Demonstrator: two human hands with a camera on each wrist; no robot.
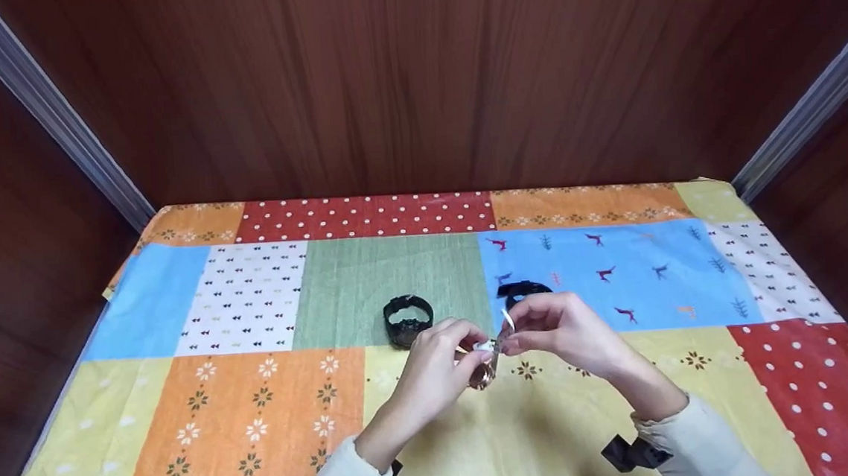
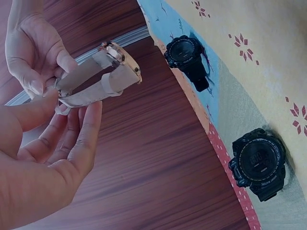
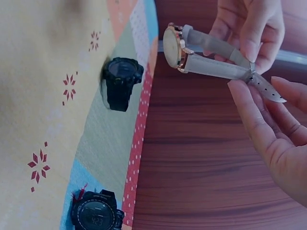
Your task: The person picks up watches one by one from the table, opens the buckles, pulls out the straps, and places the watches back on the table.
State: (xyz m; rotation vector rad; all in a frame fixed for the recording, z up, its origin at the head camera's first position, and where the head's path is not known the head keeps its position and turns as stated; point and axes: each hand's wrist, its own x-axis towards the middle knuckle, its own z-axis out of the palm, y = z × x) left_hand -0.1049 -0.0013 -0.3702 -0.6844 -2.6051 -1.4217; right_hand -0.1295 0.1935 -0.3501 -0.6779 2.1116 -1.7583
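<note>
Between both hands hangs a wristwatch (image 3: pixel 216 67) with a pale strap and a rose-gold case (image 3: pixel 171 45). Its strap is looped, with one end passed through the buckle (image 3: pixel 251 72); the holed tail (image 3: pixel 266 88) sticks out past it. My left hand (image 1: pixel 437 368) pinches the strap close to the buckle. On the other side, my right hand (image 1: pixel 561 333) holds the strap at its tail end, thumb and fingertips right at the buckle. In the head view the fingers partly hide the strap, and the case (image 1: pixel 482 376) hangs below them.
A black digital sports watch (image 1: pixel 408 325) stands on the green patch just beyond my left hand. Another black watch (image 1: pixel 523 291) is behind my right hand on the blue patch. The patchwork tablecloth (image 1: pixel 258 421) covers the table, and dark wood panels (image 1: pixel 413 82) enclose it.
</note>
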